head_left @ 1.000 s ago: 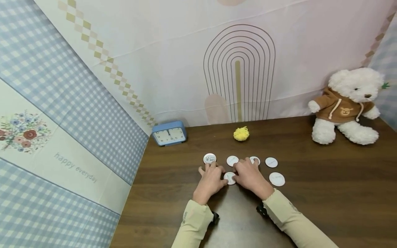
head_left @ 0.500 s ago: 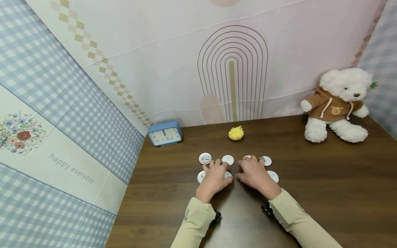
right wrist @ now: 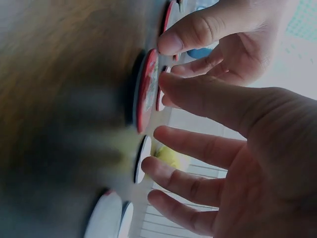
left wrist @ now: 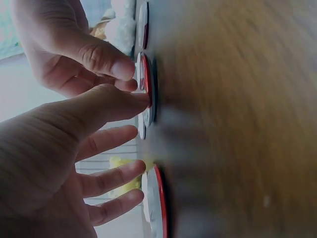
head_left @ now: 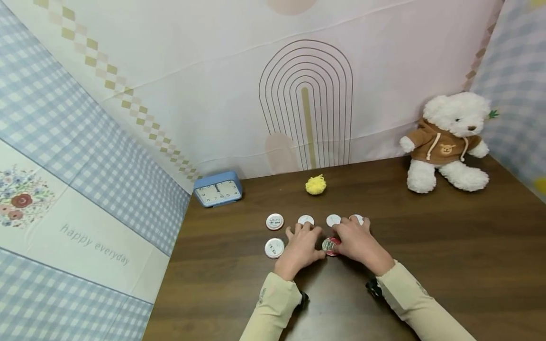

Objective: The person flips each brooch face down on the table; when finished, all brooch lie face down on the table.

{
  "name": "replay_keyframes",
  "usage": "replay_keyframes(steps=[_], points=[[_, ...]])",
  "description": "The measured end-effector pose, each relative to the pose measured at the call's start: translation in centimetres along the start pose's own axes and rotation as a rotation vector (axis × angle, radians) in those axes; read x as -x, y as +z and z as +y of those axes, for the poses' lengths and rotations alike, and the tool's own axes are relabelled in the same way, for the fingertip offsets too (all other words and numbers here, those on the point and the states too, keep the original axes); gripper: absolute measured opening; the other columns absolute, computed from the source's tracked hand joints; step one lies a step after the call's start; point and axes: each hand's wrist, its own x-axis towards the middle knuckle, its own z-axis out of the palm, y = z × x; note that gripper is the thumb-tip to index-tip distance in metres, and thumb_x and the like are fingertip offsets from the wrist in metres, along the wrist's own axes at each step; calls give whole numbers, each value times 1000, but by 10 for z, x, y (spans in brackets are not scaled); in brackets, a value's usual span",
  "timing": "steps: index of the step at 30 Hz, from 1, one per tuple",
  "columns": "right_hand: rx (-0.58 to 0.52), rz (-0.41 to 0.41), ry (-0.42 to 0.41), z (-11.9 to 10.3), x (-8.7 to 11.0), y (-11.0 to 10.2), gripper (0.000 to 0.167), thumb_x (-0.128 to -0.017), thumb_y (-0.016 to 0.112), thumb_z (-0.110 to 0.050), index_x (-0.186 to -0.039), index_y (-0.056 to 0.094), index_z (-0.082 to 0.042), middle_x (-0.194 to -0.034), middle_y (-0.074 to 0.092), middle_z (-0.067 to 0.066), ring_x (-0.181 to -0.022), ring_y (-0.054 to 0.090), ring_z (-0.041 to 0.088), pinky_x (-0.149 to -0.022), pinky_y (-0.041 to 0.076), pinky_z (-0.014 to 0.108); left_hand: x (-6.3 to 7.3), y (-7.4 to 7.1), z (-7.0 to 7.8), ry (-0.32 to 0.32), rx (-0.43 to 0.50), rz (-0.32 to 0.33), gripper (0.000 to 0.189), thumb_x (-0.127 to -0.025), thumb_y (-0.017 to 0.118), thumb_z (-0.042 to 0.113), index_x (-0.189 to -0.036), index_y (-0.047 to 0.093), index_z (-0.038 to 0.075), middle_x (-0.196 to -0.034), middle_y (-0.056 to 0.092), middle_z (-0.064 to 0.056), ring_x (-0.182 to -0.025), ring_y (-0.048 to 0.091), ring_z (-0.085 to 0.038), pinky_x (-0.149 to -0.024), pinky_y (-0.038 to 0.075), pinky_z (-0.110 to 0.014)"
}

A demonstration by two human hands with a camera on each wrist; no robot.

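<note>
A round pin badge (head_left: 329, 246) with a red and green printed face lies on the table between both hands. My left hand (head_left: 300, 249) has its thumb at the badge's edge in the left wrist view, the other fingers spread. From the right, my right hand (head_left: 357, 242) holds its thumb over the same badge (right wrist: 147, 91), its other fingers loosely straight. Left of the hands lie two badges, pin side up: a front one (head_left: 274, 248) and a rear one (head_left: 275, 221). White discs lie behind the fingers: one left (head_left: 305, 219), one middle (head_left: 333, 220), one right (head_left: 357, 218), partly covered.
A blue clock (head_left: 218, 189) stands at the table's back left. A yellow yarn pom-pom (head_left: 315, 184) sits behind the badges. The white teddy bear (head_left: 445, 142) in a brown hoodie sits at the back right, and a patterned cloth (head_left: 213, 94) hangs behind the brown table (head_left: 384, 199).
The middle front badge, white side up earlier, now shows its red face and lies farther right. The left hand has uncovered the front left badge. The head view has turned slightly right.
</note>
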Motion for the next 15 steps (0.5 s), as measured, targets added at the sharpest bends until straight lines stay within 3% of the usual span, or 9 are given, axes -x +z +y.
replay_keyframes(steps=[7, 15], points=[[2, -44, -41, 3, 4, 1, 28, -70, 91, -19, -85, 68, -12, -94, 58, 9, -95, 50, 37, -88, 29, 75, -1, 4, 4, 26, -13, -1, 36, -80, 85, 33, -109, 69, 19, -119, 59, -7, -110, 51, -31, -97, 33, -67], [44, -35, -46, 8, 4, 3, 28, -69, 90, -10, -87, 69, -10, -92, 57, 9, -96, 49, 38, -89, 30, 75, -5, 3, 8, 42, -2, 5, 33, -79, 87, 29, -104, 69, 18, -117, 60, -6, -107, 50, -30, -98, 32, -67]])
